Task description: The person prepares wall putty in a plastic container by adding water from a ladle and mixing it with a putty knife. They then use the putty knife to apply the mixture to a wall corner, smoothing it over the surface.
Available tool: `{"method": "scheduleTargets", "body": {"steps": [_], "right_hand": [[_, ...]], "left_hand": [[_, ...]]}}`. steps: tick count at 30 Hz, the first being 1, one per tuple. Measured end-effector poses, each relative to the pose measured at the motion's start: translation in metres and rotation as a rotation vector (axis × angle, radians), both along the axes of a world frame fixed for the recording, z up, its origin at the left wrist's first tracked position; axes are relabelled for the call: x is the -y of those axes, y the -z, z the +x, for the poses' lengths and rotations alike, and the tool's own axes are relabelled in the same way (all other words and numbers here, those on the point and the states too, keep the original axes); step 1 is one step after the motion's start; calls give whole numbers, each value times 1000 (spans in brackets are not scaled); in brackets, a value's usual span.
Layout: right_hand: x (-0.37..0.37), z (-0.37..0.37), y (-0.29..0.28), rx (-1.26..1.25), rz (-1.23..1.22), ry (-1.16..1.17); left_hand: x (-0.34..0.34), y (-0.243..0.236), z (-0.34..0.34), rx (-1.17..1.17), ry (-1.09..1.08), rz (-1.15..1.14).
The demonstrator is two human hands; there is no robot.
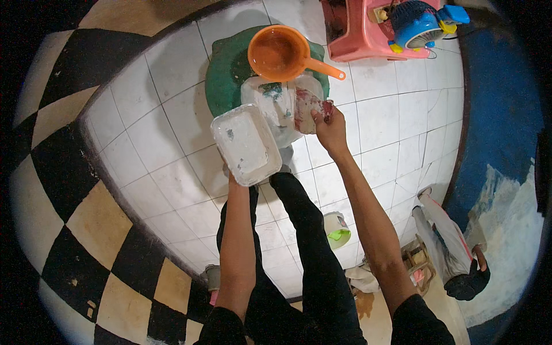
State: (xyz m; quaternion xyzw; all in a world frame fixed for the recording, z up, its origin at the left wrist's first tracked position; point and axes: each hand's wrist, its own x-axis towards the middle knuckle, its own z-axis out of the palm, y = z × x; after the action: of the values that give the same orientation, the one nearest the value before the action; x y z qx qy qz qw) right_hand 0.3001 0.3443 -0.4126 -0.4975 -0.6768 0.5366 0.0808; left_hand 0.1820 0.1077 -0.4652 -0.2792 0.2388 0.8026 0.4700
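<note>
My left hand [226, 168], mostly hidden beneath it, grips a white rectangular plastic tub [248, 144] smeared inside with white paste. The tub is tilted at the near left edge of a round green stool [223, 86]. My right hand [332, 133] is closed on a flat putty scraper [306, 112], its broad face streaked whitish and dark red. The scraper is over the right side of a second whitish container [265, 95] on the stool; whether they touch I cannot tell. An orange dipper [278, 53] with liquid in it stands at the far side, handle pointing right.
A pink plastic stool [362, 40] bears a blue fan [422, 26] at the far right. Near my legs stands a white pail [336, 231] with something green inside. A co-worker [451, 247] is beside the blue wall [500, 98], which is partly coated white. Checkered tiles [103, 236] lie left.
</note>
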Motion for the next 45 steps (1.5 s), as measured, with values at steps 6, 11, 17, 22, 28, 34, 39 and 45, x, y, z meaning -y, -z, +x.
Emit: {"method": "scheduleTargets", "body": {"steps": [6,11,17,22,28,34,39,45], "right_hand": [[-13,-6,-5,31,66,-32],[-15,-14,-13,122,90,-36],[-18,-17,-17,231,-38,21],[-20,-22,-27,254,-29,31],[-23,-24,-24,244,45,111],[-19,-20,-15,273,131,118],[-15,-18,-13,158,-1,192],[-12,-20,-14,91,-208,284]], "left_hand": [[-2,-27,3,-15,28,-36],[-7,-30,-5,-44,24,-47],[-6,-35,-3,-44,22,-51],[-6,-39,-5,-45,15,-52],[-6,-43,-4,-40,22,-49],[-4,-42,-1,-33,21,-38],[9,-50,9,-5,27,-44],[19,-57,17,12,45,-48]]}}
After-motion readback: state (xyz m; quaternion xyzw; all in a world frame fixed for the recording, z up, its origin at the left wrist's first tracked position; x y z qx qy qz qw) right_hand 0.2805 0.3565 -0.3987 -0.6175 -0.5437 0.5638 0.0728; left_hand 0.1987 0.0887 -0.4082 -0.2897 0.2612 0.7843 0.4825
